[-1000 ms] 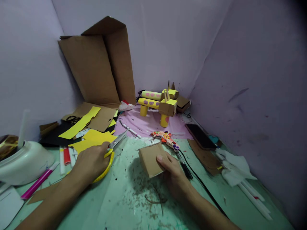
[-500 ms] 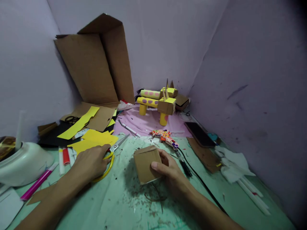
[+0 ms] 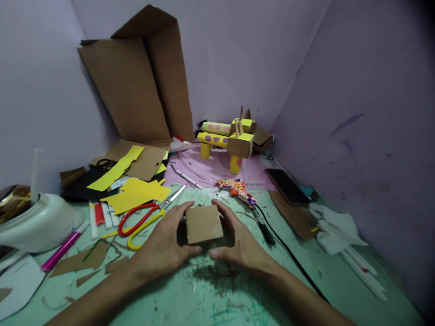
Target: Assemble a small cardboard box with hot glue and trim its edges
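A small cardboard box (image 3: 204,224) is at the middle of the green-covered table, between my two hands. My left hand (image 3: 166,240) is curved at the box's left side, thumb and fingers apart. On the right side, my right hand (image 3: 238,237) curves the same way, its thumb below the box and its fingers near the top corner. Whether fingertips touch the box's far edges is hard to see. Scissors (image 3: 144,219) with red and yellow handles lie left of the box, beside yellow paper pieces (image 3: 136,194).
Behind stand yellow cardboard animal figures (image 3: 239,145) on pink cloth. A patterned glue gun (image 3: 238,189) trails a black cord to the right. A phone (image 3: 287,186) lies at right, a white pot (image 3: 50,222) at left, large cardboard (image 3: 125,90) at back left.
My left hand has let go of the scissors and moved right to the box. My right hand has loosened from the box, which now sits lower and flatter between both hands.
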The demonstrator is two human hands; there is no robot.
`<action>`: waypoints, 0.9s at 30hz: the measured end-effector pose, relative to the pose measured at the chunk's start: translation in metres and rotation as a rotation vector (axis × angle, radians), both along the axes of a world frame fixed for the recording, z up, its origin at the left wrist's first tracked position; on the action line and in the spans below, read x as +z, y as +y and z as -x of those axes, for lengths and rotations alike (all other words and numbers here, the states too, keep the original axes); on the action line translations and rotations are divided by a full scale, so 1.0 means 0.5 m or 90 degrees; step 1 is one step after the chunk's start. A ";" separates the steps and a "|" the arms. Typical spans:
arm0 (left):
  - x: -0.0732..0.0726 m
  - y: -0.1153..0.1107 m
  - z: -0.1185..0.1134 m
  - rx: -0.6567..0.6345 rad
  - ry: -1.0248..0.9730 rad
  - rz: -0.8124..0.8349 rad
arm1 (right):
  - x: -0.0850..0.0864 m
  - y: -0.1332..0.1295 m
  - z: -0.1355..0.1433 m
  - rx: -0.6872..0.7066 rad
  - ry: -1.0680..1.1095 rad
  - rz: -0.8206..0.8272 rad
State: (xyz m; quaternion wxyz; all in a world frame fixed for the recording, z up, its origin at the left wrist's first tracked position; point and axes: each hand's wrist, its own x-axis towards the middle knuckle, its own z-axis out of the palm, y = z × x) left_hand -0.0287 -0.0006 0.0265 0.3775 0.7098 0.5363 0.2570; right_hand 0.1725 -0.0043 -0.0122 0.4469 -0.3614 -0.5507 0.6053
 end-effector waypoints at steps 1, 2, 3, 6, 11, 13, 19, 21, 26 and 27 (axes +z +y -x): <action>-0.001 -0.001 -0.003 0.007 0.023 -0.026 | 0.002 0.000 -0.002 -0.004 0.001 0.005; -0.003 -0.001 -0.005 0.007 0.033 -0.042 | 0.004 -0.001 -0.002 -0.016 0.007 0.012; -0.005 -0.001 -0.007 0.005 0.033 -0.046 | 0.005 0.000 -0.001 -0.032 0.014 0.021; -0.009 0.001 -0.008 0.002 0.004 -0.015 | 0.003 0.001 0.010 -0.067 0.010 0.040; -0.016 0.004 -0.001 -0.036 -0.075 0.043 | -0.003 0.001 0.027 -0.125 -0.031 -0.005; -0.023 0.005 0.002 -0.043 -0.105 0.061 | -0.001 -0.002 0.030 -0.145 -0.051 -0.006; -0.034 0.008 0.003 -0.015 -0.155 0.094 | 0.011 -0.015 0.029 -0.197 -0.081 -0.021; -0.032 0.009 0.003 -0.032 -0.135 0.095 | 0.012 -0.017 0.029 -0.204 -0.098 -0.035; -0.040 -0.001 0.007 -0.078 -0.095 0.084 | 0.003 -0.019 0.033 -0.238 -0.121 -0.064; -0.043 -0.003 0.008 -0.081 -0.093 0.084 | 0.000 -0.020 0.034 -0.243 -0.113 -0.062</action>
